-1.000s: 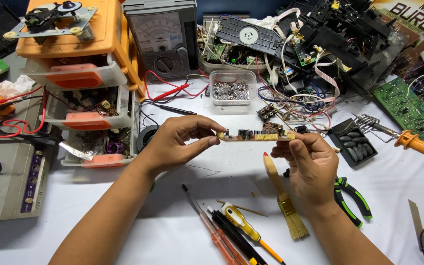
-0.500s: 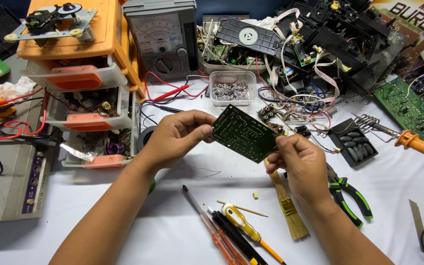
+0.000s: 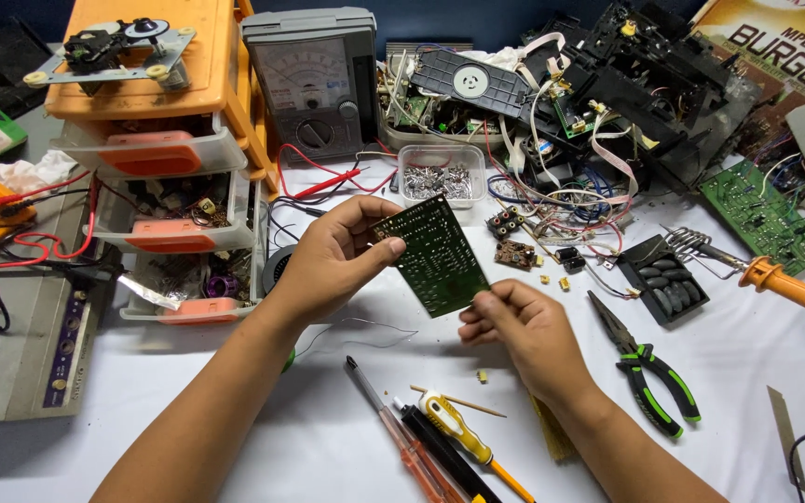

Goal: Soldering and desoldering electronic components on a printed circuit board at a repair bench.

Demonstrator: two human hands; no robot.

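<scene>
I hold a small green circuit board (image 3: 432, 253) above the white table, its solder side turned toward me. My left hand (image 3: 328, 261) pinches the board's upper left edge between thumb and fingers. My right hand (image 3: 524, 331) grips the lower right corner. The board is tilted, upper end away from me. A thin wire (image 3: 365, 326) lies on the table below the hands.
Screwdrivers (image 3: 440, 438) and a thin stick lie in front of me. Green-handled pliers (image 3: 649, 373) and an orange soldering iron (image 3: 784, 284) lie right. An orange drawer unit (image 3: 160, 149), a grey analog meter (image 3: 309, 79), a clear box of parts (image 3: 440, 177) and dismantled electronics (image 3: 607, 84) stand behind.
The board was edge-on and level a second ago; I have turned it so its flat green face shows. My right hand has dropped to the lower corner and hides the brush.
</scene>
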